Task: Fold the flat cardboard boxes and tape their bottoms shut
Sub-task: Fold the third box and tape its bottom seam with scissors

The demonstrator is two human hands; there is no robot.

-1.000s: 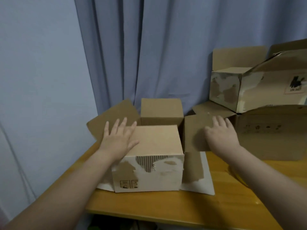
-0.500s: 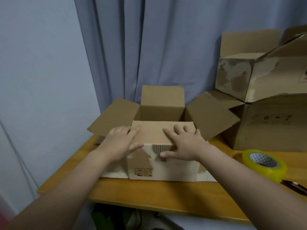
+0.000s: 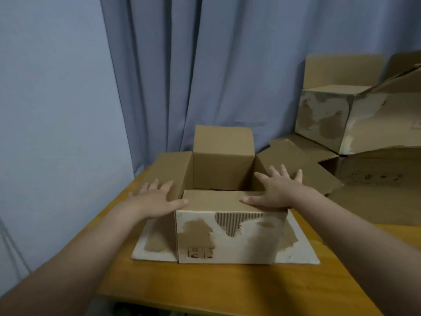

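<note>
A worn cardboard box stands on the wooden table in front of me, its upper flaps partly spread. The near flap lies folded inward and flat. The far flap stands upright. My left hand rests with spread fingers on the left flap, thumb touching the near flap's corner. My right hand lies with straight, spread fingers over the right end of the near flap and the right flap.
Two more cardboard boxes are stacked at the right: a lower one and an upper one with open flaps. A blue-grey curtain hangs behind, a wall at the left. The table's edge runs near me.
Both hands have moved apart from the middle of the near flap, the left onto the left flap, the right toward the right flap. The view has shifted; the tape roll is out of sight.
</note>
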